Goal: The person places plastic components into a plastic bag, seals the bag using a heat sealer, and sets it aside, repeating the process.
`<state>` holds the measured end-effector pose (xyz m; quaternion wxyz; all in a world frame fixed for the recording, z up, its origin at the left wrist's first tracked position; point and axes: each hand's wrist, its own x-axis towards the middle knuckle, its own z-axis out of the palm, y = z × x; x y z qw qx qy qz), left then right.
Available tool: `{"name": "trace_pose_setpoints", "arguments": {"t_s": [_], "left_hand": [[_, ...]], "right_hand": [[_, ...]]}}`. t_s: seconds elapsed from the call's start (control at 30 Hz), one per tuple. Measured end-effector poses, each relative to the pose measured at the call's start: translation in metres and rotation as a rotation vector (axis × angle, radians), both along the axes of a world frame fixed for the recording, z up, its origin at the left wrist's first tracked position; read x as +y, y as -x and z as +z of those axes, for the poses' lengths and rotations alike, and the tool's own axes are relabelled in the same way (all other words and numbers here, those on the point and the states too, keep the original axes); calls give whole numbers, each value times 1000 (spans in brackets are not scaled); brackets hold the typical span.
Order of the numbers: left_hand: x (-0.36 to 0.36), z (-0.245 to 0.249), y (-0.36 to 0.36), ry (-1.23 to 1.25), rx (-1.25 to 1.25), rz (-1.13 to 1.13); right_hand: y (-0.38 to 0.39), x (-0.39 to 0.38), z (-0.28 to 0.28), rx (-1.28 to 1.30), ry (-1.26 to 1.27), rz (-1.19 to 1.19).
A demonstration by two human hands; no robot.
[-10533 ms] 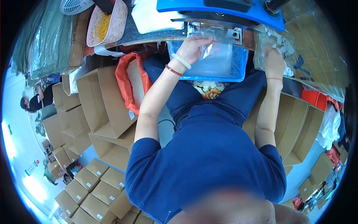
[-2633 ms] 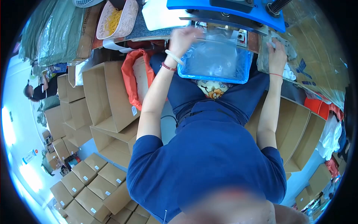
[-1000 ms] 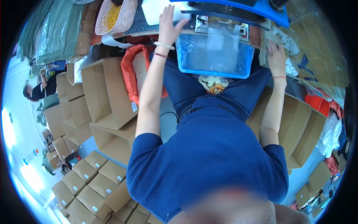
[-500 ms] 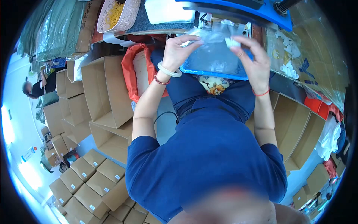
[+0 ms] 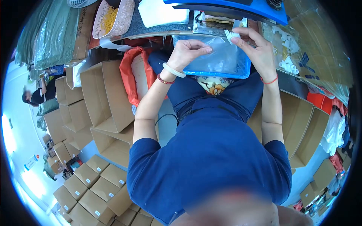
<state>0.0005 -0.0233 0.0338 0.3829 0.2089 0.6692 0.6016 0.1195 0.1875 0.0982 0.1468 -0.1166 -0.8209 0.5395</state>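
Note:
My right hand (image 5: 258, 49) pinches a small white ribbed plastic piece (image 5: 231, 37) between thumb and fingers, above the far right of a blue-rimmed tray (image 5: 217, 74). My left hand (image 5: 188, 54) is over the tray's left side, thumb and forefinger closed together. Whether they grip clear film is hard to tell. Clear plastic bags (image 5: 222, 58) lie in the tray, which rests by my lap. Behind it on the bench is a metal fixture (image 5: 217, 25), under a blue machine (image 5: 233, 8).
A white basket of yellow rubber bands (image 5: 122, 22) and a white stack (image 5: 162, 13) stand at the back left. White plastic parts (image 5: 288, 66) lie at right. Open cardboard boxes (image 5: 102, 96) flank me; closed boxes (image 5: 100, 192) cover the floor. Another person (image 5: 39, 94) is far left.
The clear bag that was stretched between my hands no longer shows there. My left hand has moved slightly right and down; the right hand keeps the white piece. The view has shifted a little.

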Motion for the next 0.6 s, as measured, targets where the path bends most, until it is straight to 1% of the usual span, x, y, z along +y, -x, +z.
{"name": "trace_pose_setpoints", "arguments": {"t_s": [0.07, 0.13, 0.2, 0.23, 0.27, 0.3, 0.33, 0.37, 0.4, 0.43, 0.47, 0.5, 0.57, 0.6], "left_hand": [[3, 6, -2, 61, 46, 8], [6, 11, -2, 73, 94, -17], [4, 11, -1, 92, 137, -41], [4, 8, 1, 25, 8, -81], [3, 6, 2, -42, -119, -123], [3, 5, 2, -41, -118, -131], [3, 4, 4, -17, -176, -181], [4, 2, 5, 3, -232, -226], [5, -6, 7, -4, -228, -224], [7, -18, 9, -54, -401, -178], [11, -29, 11, -104, -574, -131], [20, -36, 9, -183, -586, 18], [39, -26, 16, -212, -581, 59], [49, -54, 29, -240, -573, 109]], "right_hand": [[-1, -3, -12, 7, 8, 10], [3, 1, -14, 21, 9, 21], [6, 9, -13, -75, -100, 201], [8, 14, -10, -78, -93, 198], [11, 21, -4, -136, -192, 348], [14, 26, 1, -192, -294, 497], [18, 25, 5, -281, -374, 557], [19, 26, -2, -279, -382, 556], [18, 24, -18, -209, -276, 440], [18, 24, -34, -139, -168, 327], [19, 31, -45, -192, -62, 196], [17, 43, -51, -193, -64, 196], [8, 66, -61, -90, -148, -57], [0, 71, -53, -191, -351, -179]]}}
